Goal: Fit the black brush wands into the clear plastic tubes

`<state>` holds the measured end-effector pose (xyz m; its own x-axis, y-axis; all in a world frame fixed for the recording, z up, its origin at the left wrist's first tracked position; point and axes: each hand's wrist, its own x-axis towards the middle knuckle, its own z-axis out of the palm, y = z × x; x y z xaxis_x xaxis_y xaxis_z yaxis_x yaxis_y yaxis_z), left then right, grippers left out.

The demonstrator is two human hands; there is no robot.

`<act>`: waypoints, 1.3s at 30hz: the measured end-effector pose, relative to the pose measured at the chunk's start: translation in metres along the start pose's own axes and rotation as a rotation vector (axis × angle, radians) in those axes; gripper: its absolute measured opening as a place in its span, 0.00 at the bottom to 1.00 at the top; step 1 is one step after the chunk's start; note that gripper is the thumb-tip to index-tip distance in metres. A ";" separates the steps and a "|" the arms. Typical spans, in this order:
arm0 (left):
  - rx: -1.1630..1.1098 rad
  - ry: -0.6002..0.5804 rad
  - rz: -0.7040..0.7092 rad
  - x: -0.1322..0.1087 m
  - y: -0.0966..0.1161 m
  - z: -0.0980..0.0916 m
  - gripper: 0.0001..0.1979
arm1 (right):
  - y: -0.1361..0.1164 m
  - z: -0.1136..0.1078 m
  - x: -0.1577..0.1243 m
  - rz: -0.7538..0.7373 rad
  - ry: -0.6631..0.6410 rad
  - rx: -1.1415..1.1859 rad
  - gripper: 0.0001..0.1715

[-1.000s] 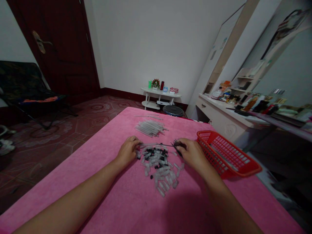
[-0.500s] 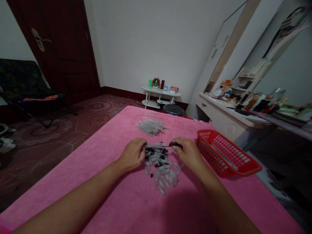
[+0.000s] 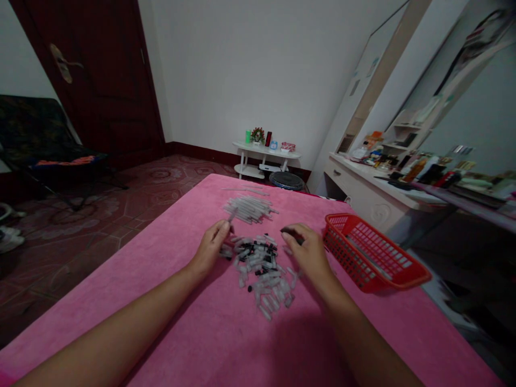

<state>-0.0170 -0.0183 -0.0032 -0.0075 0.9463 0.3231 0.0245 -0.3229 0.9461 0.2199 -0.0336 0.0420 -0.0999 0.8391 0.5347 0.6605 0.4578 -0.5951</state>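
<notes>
On a table with a pink cloth (image 3: 169, 301) lies a heap of small clear and black plastic parts (image 3: 264, 269). My left hand (image 3: 212, 247) rests at the heap's left side, fingers pinched on a thin clear tube (image 3: 231, 216) that points up and away. My right hand (image 3: 304, 252) hovers at the heap's right side, fingers curled round a small black piece (image 3: 291, 231). Beyond the heap sits a bundle of clear tubes (image 3: 248, 208).
A red plastic basket (image 3: 373, 260) stands to the right of my right hand, near the table's edge. Behind are a white dressing table with bottles (image 3: 387, 183), a small white side table (image 3: 264, 158), a dark door and a folding chair at the left.
My left hand has lifted off the heap with a clear tube pinched in it, tilting it upward. My right hand shifted slightly, still curled round its black piece. The thin rod between the hands is gone.
</notes>
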 end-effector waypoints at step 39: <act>-0.469 -0.055 -0.159 0.001 -0.011 0.002 0.17 | 0.011 0.006 -0.006 0.247 -0.400 -0.466 0.13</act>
<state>-0.0150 -0.0134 -0.0135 0.0786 0.9797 0.1845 -0.4251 -0.1344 0.8951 0.2234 -0.0321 0.0289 -0.1134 0.9887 0.0978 0.9435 0.1381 -0.3013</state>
